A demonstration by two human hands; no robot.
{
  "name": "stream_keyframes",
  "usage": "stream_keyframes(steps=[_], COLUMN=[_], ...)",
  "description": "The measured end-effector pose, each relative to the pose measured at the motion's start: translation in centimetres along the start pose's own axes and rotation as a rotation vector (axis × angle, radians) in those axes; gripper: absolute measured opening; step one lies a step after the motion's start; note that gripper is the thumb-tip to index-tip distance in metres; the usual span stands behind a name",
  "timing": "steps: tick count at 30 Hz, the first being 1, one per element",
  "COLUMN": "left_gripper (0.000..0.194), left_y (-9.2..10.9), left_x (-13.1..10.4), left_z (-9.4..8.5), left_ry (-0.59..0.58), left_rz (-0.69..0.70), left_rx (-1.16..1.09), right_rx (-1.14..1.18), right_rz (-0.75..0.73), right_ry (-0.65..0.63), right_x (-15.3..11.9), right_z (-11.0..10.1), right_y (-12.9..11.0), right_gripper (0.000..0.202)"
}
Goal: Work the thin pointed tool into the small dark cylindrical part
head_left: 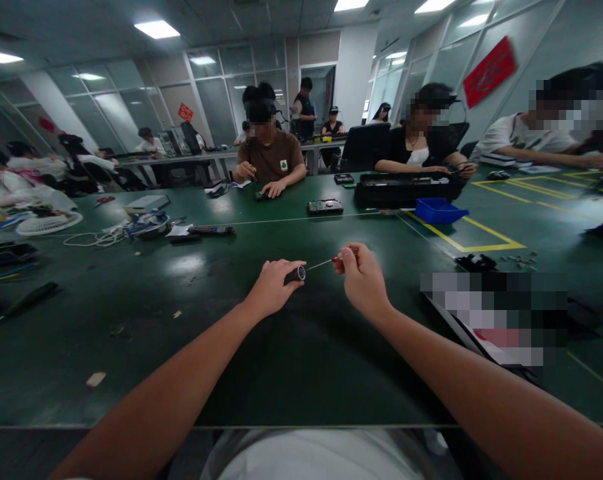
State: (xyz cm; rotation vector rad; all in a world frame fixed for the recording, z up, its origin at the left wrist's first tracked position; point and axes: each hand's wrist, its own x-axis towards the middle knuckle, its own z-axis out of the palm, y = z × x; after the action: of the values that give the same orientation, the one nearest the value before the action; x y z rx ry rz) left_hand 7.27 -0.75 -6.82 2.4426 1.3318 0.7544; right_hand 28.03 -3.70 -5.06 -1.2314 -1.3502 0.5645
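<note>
Cylinder [296, 274], one, short and black, sits over the counter [281, 393], clasped between thumb and fingers of the left grip [276, 283]. One red-handled screwdriver [335, 259] is pinched in the right grip [362, 275], its shaft pointing toward the cylinder's ringed end. Beyond are one blue bin [436, 211] and one brown-shirted co-worker [270, 157].

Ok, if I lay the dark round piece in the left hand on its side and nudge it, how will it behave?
The dark round piece would probably roll, given its rounded body. It seems likely to be stiff, showing no visible squashing in the left hand. Its weight I can't judge.
</note>
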Motion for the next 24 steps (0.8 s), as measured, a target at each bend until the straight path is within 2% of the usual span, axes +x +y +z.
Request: stream_keyframes(steps=[3, 9, 19, 24], left_gripper=[0.043, 0.044, 0.043, 0.04], left_y=[-0.36, -0.63, -0.79, -0.87], left_x=[-0.01, -0.03, 0.03, 0.02], left_z=[0.2, 0.45, 0.26, 0.21], left_ry=[-0.005, -0.009, -0.021, 0.034], left_rz=[-0.003, 0.004, -0.037, -0.061], left_rx=[-0.022, -0.041, -0.051, -0.148], right_rx=[0.01, -0.069, -0.169, -0.158], right_rz=[-0.063, -0.13, -0.107, -0.097], right_ry=[0.029, -0.033, 0.0, 0.024], right_x=[-0.13, -0.31, 0.0, 0.15], right_z=[-0.21, -0.32, -0.52, -0.51], right_y=[-0.24, -0.43, -0.31, -0.2], right_gripper=[0.021, 0.02, 0.02, 0.021])
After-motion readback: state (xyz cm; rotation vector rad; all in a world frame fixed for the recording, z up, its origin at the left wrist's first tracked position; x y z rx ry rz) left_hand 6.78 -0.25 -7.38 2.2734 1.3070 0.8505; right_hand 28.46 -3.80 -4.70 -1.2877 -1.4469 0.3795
